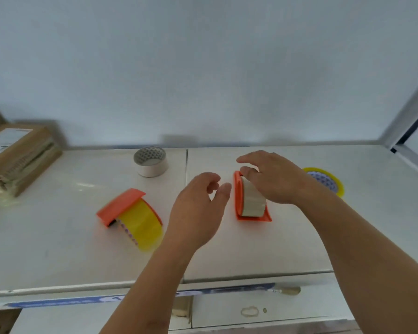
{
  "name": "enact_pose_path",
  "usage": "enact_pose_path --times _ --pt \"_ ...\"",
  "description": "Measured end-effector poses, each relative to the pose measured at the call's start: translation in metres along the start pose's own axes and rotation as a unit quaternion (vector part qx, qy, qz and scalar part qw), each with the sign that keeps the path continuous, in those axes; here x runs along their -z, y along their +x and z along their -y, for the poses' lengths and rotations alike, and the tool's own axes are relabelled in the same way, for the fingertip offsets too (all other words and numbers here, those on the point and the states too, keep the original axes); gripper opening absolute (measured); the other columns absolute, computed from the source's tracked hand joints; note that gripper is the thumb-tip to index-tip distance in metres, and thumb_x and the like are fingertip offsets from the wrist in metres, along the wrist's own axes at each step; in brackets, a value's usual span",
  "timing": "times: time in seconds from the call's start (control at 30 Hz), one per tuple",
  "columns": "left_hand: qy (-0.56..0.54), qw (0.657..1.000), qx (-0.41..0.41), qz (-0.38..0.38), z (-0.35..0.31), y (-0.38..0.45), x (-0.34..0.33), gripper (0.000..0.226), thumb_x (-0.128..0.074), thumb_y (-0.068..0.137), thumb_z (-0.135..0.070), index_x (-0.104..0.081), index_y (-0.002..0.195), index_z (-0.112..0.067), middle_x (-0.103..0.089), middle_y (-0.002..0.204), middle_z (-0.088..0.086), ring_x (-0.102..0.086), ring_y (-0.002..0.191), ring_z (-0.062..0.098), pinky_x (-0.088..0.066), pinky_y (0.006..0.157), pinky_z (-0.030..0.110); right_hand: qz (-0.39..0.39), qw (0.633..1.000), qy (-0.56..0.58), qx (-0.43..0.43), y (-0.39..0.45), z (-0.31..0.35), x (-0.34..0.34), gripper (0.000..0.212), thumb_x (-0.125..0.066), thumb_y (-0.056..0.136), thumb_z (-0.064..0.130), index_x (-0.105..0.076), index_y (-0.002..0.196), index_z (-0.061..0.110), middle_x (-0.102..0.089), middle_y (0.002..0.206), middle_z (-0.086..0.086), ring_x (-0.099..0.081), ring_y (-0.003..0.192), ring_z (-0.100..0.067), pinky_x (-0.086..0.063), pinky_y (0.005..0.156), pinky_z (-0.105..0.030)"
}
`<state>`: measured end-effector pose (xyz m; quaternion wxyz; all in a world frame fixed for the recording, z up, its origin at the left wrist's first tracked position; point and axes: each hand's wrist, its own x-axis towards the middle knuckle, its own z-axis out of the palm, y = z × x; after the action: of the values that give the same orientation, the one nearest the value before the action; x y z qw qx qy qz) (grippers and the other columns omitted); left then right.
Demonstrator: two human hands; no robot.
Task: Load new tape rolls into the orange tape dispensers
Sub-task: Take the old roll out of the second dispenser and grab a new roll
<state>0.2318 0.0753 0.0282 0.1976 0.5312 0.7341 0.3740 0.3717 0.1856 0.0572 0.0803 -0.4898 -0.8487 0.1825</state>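
Two orange tape dispensers lie on the white table. The left dispenser (118,205) holds a yellow tape roll (141,226). The right dispenser (239,198) holds a whitish-clear roll (251,201). My right hand (274,178) hovers over the top of that right dispenser, fingers spread, its thumb tip close to or touching the roll. My left hand (198,210) floats just left of it, fingers loosely curled, holding nothing. A loose white roll (151,161) stands at the back. A yellow roll (328,180) lies flat behind my right wrist, partly hidden.
Brown wrapped packages (17,155) are stacked at the far left of the table. The wall runs close behind the table. A seam (186,165) splits the tabletop in two. A window frame (410,126) stands at the right.
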Motion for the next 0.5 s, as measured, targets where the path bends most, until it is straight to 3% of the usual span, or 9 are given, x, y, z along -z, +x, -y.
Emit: enact_pose_path --times 0.2,0.37,0.5 --pt "-0.083 0.988 0.114 0.059 -0.007 0.003 -0.063 0.062 -0.045 0.091 -0.06 -0.045 0.141 -0.023 -0.054 0.14 -0.004 -0.053 0.124 0.014 -0.043 0.101 0.033 0.005 0.995 0.101 0.002 0.0 -0.056 -0.01 0.046 -0.036 0.103 0.041 -0.045 0.145 0.026 -0.039 0.156 0.004 -0.034 0.142 -0.015 -0.024 0.105 -0.023" --pt "-0.149 0.979 0.118 0.071 -0.01 0.003 -0.081 0.032 -0.046 0.094 -0.053 -0.057 0.114 -0.031 -0.066 0.11 -0.007 -0.062 0.093 0.005 -0.046 0.072 0.018 0.009 0.981 0.194 0.0 0.003 -0.071 -0.022 0.05 -0.029 0.104 0.045 -0.036 0.151 0.026 -0.031 0.161 0.005 -0.025 0.147 -0.01 -0.015 0.121 -0.031" --pt "-0.194 0.97 0.12 0.083 -0.005 0.005 -0.092 0.02 -0.047 0.095 -0.049 -0.063 0.099 -0.037 -0.072 0.102 -0.009 -0.068 0.094 0.009 -0.055 0.085 0.029 0.017 0.967 0.255 -0.008 0.004 -0.08 -0.031 0.056 -0.024 0.102 0.052 -0.037 0.151 0.027 -0.035 0.159 0.009 -0.028 0.144 -0.006 -0.015 0.109 -0.016"
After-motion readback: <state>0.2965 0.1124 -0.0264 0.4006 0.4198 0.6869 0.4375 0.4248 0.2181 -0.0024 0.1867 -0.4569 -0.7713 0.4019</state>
